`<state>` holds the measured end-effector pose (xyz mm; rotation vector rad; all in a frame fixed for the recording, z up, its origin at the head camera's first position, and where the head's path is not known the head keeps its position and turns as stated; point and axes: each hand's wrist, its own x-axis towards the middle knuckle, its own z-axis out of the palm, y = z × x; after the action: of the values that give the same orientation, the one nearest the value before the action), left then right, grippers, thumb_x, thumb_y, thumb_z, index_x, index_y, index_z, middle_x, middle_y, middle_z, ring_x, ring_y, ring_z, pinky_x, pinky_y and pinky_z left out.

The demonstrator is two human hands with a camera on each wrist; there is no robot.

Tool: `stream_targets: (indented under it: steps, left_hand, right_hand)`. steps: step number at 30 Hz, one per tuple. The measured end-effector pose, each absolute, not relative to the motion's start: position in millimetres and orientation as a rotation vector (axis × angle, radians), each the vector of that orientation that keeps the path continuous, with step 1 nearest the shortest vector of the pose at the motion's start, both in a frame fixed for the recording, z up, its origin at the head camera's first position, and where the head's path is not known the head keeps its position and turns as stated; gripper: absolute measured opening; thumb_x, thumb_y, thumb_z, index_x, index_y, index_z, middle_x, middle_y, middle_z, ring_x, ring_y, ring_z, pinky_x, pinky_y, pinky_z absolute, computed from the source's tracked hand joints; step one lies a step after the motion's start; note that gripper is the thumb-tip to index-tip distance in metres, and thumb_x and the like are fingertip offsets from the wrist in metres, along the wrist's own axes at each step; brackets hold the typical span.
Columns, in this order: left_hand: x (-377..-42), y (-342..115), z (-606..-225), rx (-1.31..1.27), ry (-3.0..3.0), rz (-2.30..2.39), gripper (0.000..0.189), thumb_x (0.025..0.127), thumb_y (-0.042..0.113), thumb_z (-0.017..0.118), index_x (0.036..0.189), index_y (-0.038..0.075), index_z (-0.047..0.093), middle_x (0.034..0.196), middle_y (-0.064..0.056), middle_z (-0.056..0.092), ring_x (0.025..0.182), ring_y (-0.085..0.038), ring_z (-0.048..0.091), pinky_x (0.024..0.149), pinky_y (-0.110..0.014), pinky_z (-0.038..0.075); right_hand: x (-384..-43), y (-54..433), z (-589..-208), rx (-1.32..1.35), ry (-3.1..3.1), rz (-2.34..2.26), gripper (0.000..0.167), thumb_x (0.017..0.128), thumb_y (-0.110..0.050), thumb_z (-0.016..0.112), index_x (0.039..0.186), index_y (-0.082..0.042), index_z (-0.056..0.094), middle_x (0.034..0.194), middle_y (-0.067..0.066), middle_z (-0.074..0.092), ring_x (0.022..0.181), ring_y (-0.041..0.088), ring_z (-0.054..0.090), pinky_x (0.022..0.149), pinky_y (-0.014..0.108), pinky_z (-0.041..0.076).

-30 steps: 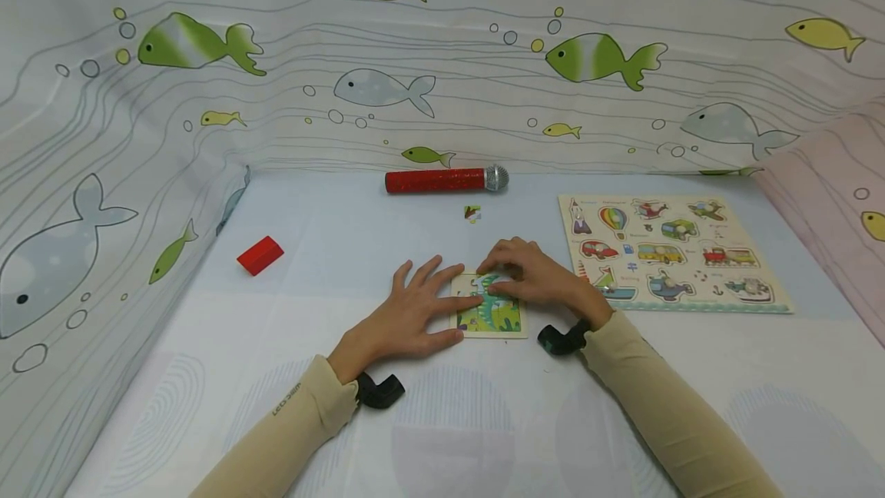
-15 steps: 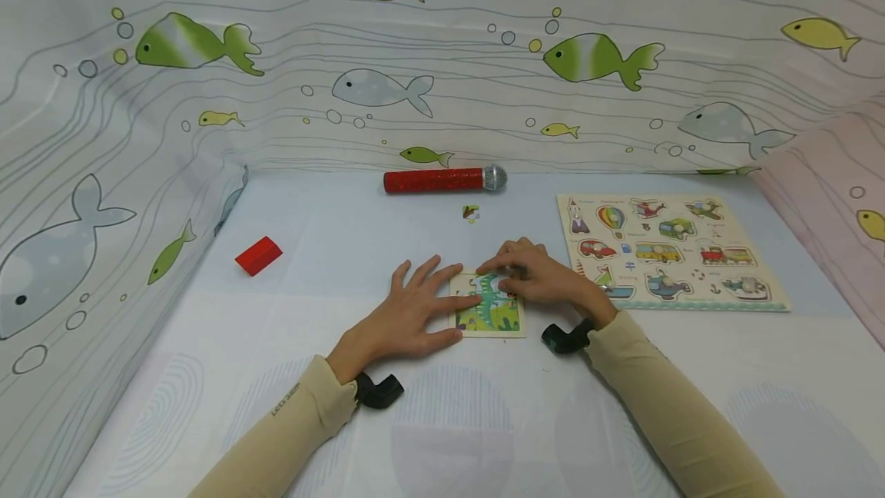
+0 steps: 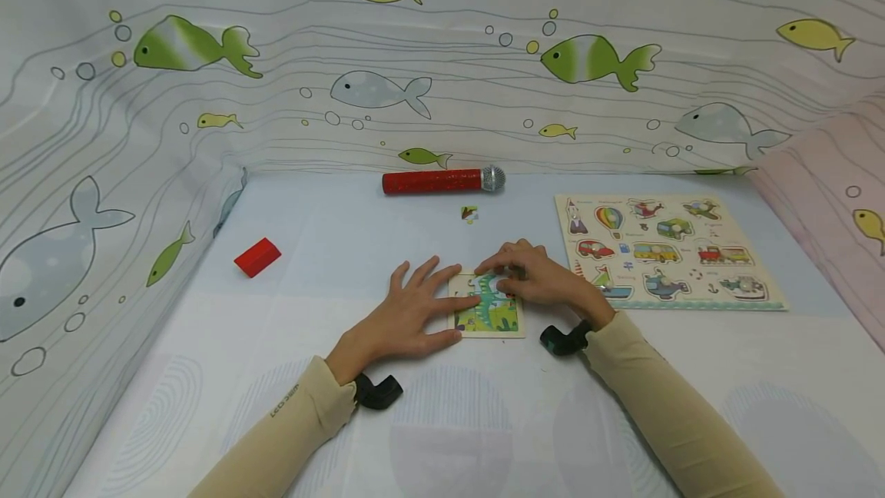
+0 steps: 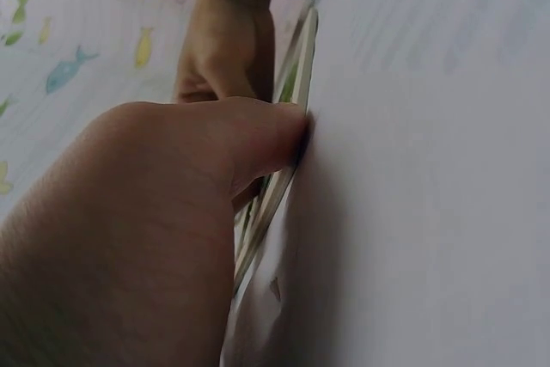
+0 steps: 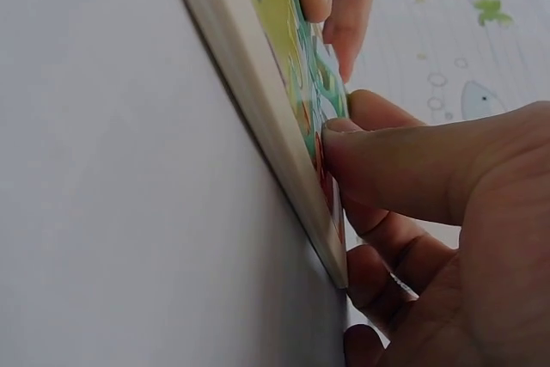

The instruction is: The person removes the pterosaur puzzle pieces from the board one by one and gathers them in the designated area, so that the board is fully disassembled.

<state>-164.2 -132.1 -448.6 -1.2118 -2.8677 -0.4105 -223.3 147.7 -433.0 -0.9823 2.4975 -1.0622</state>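
A small framed dinosaur jigsaw puzzle [image 3: 494,320] lies flat in front of me. My left hand [image 3: 408,320] has its fingers spread, with the index, middle finger and little thumb-side area at the puzzle's left part. In the left wrist view its thumb rests at the frame's edge [image 4: 301,75]. My right hand [image 3: 531,273] bends over the upper right part of the puzzle. Its thumb and index finger pinch a puzzle piece [image 5: 328,92], largely covered by the fingers. A loose puzzle piece [image 3: 469,214] lies beyond the puzzle.
A red toy microphone [image 3: 435,181] lies at the back of the table. On the left is a red block [image 3: 257,257]. A wooden vehicle puzzle board [image 3: 681,302] lies at the right, close to the right hand. Fish-patterned cloth [image 3: 477,106] walls the table.
The right hand shifts very slightly over the upper part of the puzzle, its thumb moving a little. The left hand stays in place on the puzzle.
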Motion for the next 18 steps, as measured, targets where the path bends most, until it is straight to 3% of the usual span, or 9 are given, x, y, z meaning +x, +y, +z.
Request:
stream_targets:
  steps: [10,18]
  left_hand:
    - [-165.4,-133.0,-449.9,-1.22,-2.855,-0.431,0.052,0.097,0.058,0.052,0.148,0.044,0.051,0.165,-0.008,0.035,0.155,-0.044,0.021,0.114,-0.076,0.014]
    - [-164.3,-132.4,-450.0,-1.216,-2.861,-0.434,0.052,0.097,0.058,0.053,0.148,0.044,0.051,0.165,-0.008,0.035,0.155,-0.044,0.021,0.114,-0.076,0.014]
  right_hand:
    - [-224.1,147.3,-433.2,-0.976,2.491,-1.098,0.034,0.092,-0.006,0.071,0.122,-0.021,0.072,0.108,-0.001,0.069,0.094,0.021,0.046,0.083,0.042,0.024]
    - [-224.3,144.6,-437.9,-1.027,2.488,-1.202,0.027,0.094,-0.005,0.068,0.117,-0.019,0.073,0.092,-0.001,0.064,0.093,0.02,0.047,0.084,0.045,0.02]
